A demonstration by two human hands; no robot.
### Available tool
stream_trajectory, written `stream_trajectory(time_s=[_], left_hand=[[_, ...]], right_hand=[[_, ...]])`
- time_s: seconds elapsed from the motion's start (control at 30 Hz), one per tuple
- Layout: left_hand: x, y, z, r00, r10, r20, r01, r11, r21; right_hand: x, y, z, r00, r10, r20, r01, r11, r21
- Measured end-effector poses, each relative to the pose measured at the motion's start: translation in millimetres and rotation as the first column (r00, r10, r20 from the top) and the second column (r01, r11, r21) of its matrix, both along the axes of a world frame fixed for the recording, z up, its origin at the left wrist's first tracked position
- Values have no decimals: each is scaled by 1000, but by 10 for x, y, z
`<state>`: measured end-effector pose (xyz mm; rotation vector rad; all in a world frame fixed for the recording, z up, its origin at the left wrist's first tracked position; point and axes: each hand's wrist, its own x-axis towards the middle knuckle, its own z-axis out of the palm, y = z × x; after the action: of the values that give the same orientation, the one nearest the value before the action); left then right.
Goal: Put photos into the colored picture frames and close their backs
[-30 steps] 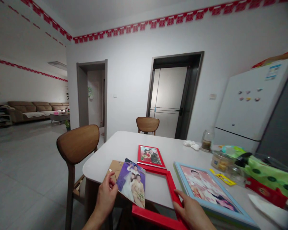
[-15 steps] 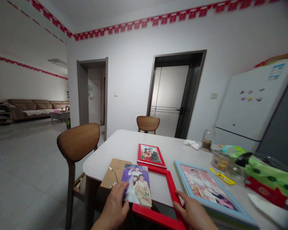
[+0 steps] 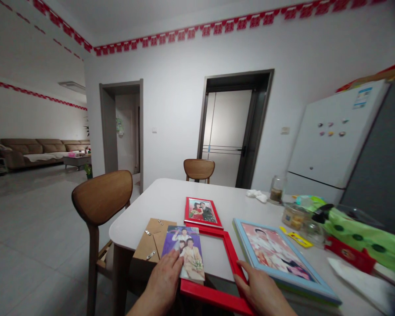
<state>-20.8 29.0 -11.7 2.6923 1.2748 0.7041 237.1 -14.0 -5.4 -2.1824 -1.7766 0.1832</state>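
My left hand rests on the lower left part of a printed photo, its fingers lying flat across the picture. The photo overlaps the left side of an empty red picture frame and part of a brown backing board with metal clips. My right hand grips the right side of that red frame, thumb and fingers closed around its edge. Just beyond lies a smaller red framed photo. To the right of my right hand is a light blue framed picture, lying face up.
On the white table, the right side holds a glass jar, crumpled tissue, a yellow cutter, a food container and a green bag. Wooden chairs stand at the left and far sides.
My left hand has slid from the photo's left edge onto its face. My right hand stays on the red frame. The view has turned slightly to the right.
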Motion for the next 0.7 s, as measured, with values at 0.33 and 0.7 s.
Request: stream_trajectory(time_s=[0.33, 0.7], left_hand=[[-68, 180, 528, 564, 191, 804, -18, 975, -219], [642, -93, 275, 41, 343, 939, 571, 763, -304]], right_hand=[[-484, 9, 471, 791, 253, -556, -166, 965, 202], [-612, 347, 330, 33, 142, -989, 220, 965, 145]])
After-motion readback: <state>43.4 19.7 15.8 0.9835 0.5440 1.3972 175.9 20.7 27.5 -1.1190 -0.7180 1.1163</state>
